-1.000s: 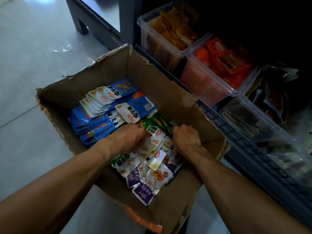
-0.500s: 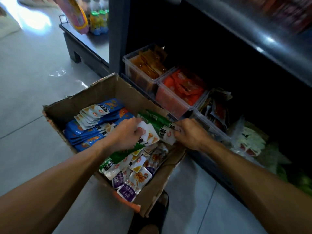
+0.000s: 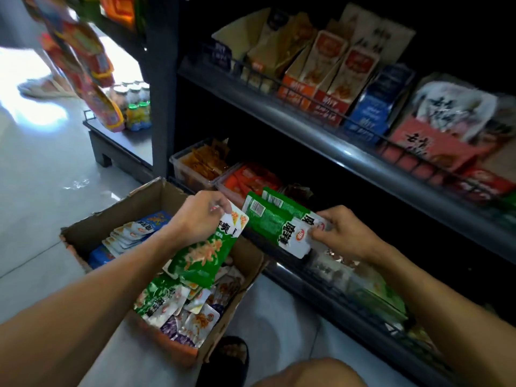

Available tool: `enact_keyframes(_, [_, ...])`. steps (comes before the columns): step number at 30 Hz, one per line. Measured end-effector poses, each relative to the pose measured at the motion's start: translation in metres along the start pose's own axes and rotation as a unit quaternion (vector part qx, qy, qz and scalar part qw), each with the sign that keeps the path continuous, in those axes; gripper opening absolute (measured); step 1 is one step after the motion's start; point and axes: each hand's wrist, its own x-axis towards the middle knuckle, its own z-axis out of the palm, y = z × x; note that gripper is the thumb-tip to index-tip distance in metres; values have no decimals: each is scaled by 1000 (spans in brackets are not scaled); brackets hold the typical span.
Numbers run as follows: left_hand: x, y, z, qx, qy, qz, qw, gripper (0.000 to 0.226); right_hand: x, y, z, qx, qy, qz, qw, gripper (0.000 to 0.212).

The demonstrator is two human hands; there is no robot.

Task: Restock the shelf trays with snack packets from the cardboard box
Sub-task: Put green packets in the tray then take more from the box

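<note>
The open cardboard box (image 3: 117, 219) stands on the floor beside the dark shelf unit, holding blue, green and purple snack packets. My left hand (image 3: 199, 216) grips the white top end of a bunch of green packets (image 3: 201, 258) that hangs over the box. My right hand (image 3: 342, 233) pinches two or three more green packets (image 3: 272, 220) by their white ends, held level in front of the bottom shelf. Behind them sit clear shelf trays: one with orange packets (image 3: 181, 170), one with red packets (image 3: 223, 188), and more trays to the right in shadow.
The upper shelf (image 3: 321, 135) juts out above the trays, loaded with boxed and bagged snacks behind a wire rail. A low platform with drink bottles (image 3: 136, 110) stands at the left, hanging snack strips (image 3: 83, 60) above it. My sandalled foot (image 3: 226, 358) and knee are near the box.
Both hands have lifted out of the box with green packets, the right one moving toward the bottom shelf. The view has tilted up, so the upper shelf now shows.
</note>
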Motion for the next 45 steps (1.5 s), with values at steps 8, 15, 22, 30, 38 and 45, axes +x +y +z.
enact_keyframes(8, [1, 102, 8, -86, -7, -16, 996, 39, -67, -13, -81, -36, 117, -68, 990, 25])
enact_keyframes(15, [-17, 212, 47, -270, -34, -90, 958, 68, -141, 1, -121, -353, 227, -176, 891, 12])
enact_keyframes(22, [-38, 258, 95, -319, -167, -100, 928, 34, -201, 34, -159, -544, 257, -249, 759, 15])
enact_keyframes(30, [-56, 292, 127, -373, -39, -8, 927, 7, -241, 46, -165, 18, 279, 89, 956, 95])
enact_keyframes(38, [-78, 313, 142, -352, -74, 51, 932, 21, -223, 31, -162, 366, 346, 115, 856, 25])
enact_keyframes(45, [-82, 318, 136, -329, -190, 71, 923, 8, -238, 36, -180, 402, 348, 105, 840, 18])
